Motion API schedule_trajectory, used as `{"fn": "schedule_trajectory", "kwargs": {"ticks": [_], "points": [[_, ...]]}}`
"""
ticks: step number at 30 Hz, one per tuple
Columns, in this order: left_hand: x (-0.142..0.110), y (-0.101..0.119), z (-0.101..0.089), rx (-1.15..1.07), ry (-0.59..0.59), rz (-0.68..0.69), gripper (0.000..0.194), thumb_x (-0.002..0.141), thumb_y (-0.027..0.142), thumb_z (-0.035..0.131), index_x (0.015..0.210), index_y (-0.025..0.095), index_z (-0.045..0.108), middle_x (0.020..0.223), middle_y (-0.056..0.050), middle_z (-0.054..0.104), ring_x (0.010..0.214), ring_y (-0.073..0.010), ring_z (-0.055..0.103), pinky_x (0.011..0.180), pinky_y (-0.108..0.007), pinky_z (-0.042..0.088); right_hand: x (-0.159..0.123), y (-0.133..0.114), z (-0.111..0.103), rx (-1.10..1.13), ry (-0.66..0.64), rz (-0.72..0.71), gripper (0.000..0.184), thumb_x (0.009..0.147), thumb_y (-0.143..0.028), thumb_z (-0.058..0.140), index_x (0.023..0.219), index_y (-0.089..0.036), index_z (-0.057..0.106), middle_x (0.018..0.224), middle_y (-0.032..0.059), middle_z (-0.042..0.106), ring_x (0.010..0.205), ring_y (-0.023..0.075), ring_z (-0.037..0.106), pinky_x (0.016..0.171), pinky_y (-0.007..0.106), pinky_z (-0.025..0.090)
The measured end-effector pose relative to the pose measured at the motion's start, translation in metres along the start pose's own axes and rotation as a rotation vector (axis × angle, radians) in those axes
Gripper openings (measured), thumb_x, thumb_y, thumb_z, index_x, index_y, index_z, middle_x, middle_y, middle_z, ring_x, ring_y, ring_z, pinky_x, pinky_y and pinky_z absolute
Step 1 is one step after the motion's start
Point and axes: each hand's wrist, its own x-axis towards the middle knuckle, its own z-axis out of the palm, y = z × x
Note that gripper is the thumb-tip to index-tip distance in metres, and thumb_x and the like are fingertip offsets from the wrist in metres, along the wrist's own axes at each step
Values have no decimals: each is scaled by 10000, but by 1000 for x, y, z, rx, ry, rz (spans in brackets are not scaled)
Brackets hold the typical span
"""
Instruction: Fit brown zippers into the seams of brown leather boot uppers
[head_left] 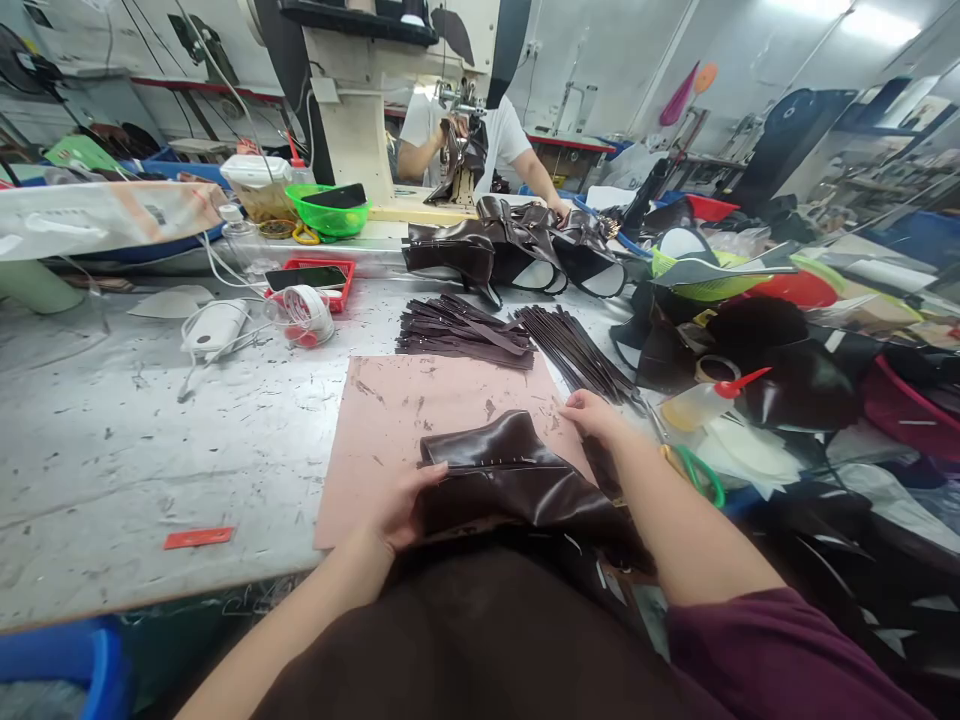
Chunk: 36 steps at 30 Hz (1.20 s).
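Dark leather piece (525,480), one, left grip (409,505) clamped on its edge, right grip's (596,415) closure unclear.

The dark brown boot upper (517,480) looks like smooth, glossy leather, its creases shining, and lies partly over a matt pink sheet (382,430) with a scuffed, blotchy surface. The pale counter (255,450) has a faintly shiny, scratched top marked with dark specks. Red plastic forms the slotted tray (343,290), bright green plastic the smooth basket (334,222), and the dark strips (457,335) show only a dull sheen.
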Motion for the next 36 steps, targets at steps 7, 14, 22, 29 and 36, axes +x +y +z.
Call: {"fn": "schedule_trajectory", "kwargs": {"ticks": [7,14,22,29,36], "points": [[-11,-16,-9,-54,42,-114,143,638,193,585,728,101,647,683,-54,675,683,-181,627,718,-264,464,-52,-34,-41,227,37,-202,232,751,-239,456,937,-185,585,827,41,609,790,163,579,708,297,444],[-19,-21,3,26,42,-162,127,654,201,574,712,102,628,658,-52,654,634,-173,607,670,-262,451,-131,-39,-7,310,-148,-504,166,731,-344,575,684,-207,496,612,-11,536,565,120,494,548,260,431],[-16,-26,3,-75,31,-307,272,684,248,454,711,61,649,632,-88,660,588,-174,595,690,-263,445,-150,-29,31,401,-415,-495,102,733,-224,465,724,-190,561,656,8,569,599,126,546,553,251,449],[-14,-27,2,-106,-11,-282,269,653,233,455,660,67,667,583,-84,660,548,-184,593,622,-270,436,-152,-31,38,277,-240,-639,98,660,-144,466,656,-193,550,592,2,573,524,121,531,497,236,426],[-11,-26,0,-104,10,-294,266,647,231,452,611,73,664,557,-84,647,527,-173,579,574,-251,419,-151,-33,40,197,-184,-687,104,655,-121,466,654,-188,545,608,6,593,539,122,554,515,227,440]]}}
